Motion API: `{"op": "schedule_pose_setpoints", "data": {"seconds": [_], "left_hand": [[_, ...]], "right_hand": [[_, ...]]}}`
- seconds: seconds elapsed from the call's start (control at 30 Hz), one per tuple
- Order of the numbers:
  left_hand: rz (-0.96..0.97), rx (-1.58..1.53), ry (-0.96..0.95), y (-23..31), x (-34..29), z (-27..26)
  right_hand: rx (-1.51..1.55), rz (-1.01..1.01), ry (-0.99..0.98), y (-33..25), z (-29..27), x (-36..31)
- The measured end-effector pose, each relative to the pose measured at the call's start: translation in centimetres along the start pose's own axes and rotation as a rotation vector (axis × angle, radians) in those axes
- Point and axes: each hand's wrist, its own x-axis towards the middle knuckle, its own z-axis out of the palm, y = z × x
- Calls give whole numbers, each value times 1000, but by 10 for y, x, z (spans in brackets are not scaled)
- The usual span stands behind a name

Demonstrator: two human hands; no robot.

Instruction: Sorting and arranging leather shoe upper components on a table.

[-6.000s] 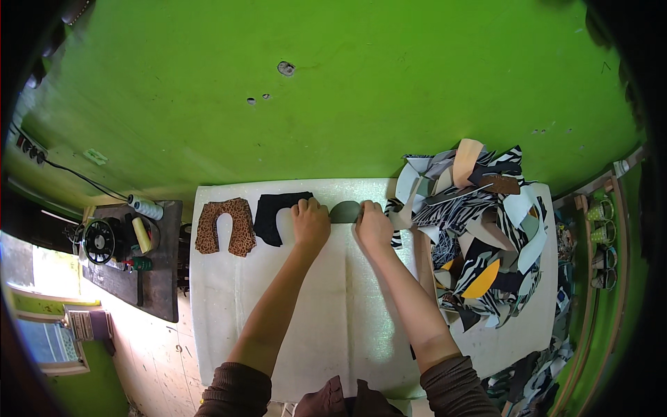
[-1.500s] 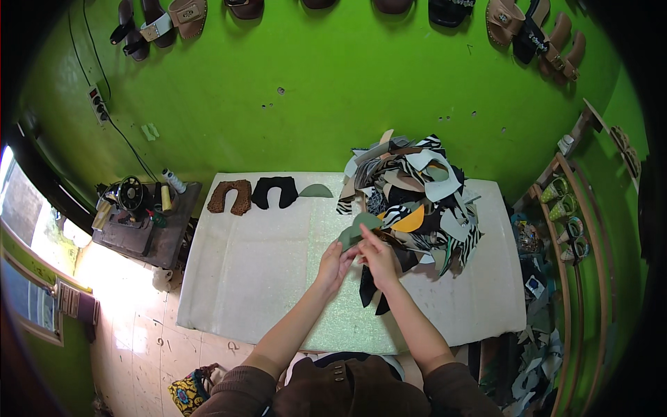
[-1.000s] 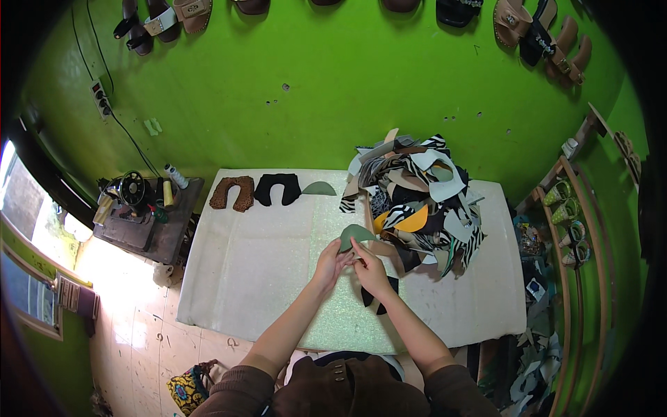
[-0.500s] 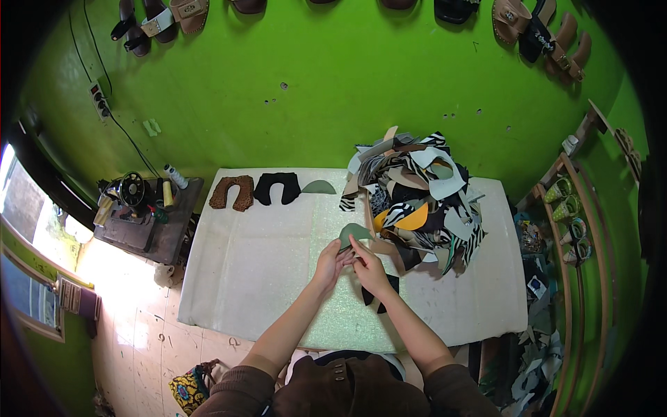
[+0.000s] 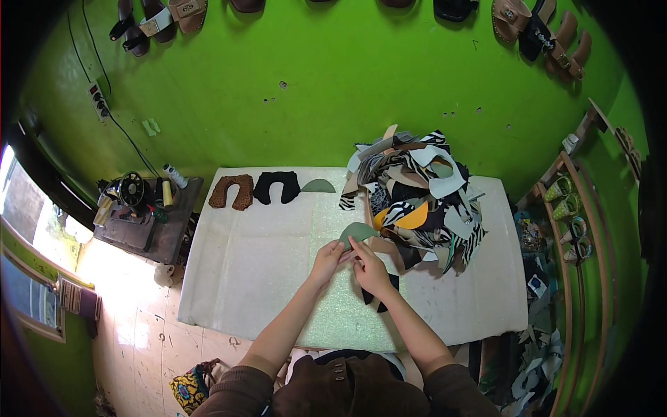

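Note:
Both my hands hold one rounded grey-green cut piece (image 5: 358, 233) above the middle of the table. My left hand (image 5: 329, 260) pinches its left edge, and my right hand (image 5: 371, 269) grips its lower right side. A similar grey-green half-round piece (image 5: 319, 186) lies flat at the back of the table. To its left are a black U-shaped piece (image 5: 277, 187) and a brown spotted U-shaped piece (image 5: 231, 192). Partly hidden under my right wrist lies a black cut piece (image 5: 394, 283).
A tall heap of mixed material scraps (image 5: 417, 198) stands right of my hands on the pale table (image 5: 236, 278). A sewing machine (image 5: 132, 189) stands at the left. Sandals (image 5: 513, 22) hang along the green wall, and a wooden rack (image 5: 566, 278) is at the right.
The grey-green piece between my hands has turned slightly and now shows more of its flat face. My hands have barely shifted.

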Motion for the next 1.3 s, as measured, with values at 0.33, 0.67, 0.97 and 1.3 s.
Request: {"op": "schedule_pose_setpoints", "data": {"seconds": [0.33, 0.67, 0.97, 1.3], "left_hand": [[13, 371, -118, 22, -2, -22], [-53, 535, -332, 44, -9, -27], [-84, 436, -186, 32, -11, -49], [9, 461, -128, 37, 7, -77]], "right_hand": [[-76, 49, 369, -7, -19, 6], [300, 100, -205, 13, -28, 25], [668, 353, -170, 2, -7, 22], [794, 449, -16, 2, 19, 45]]}}
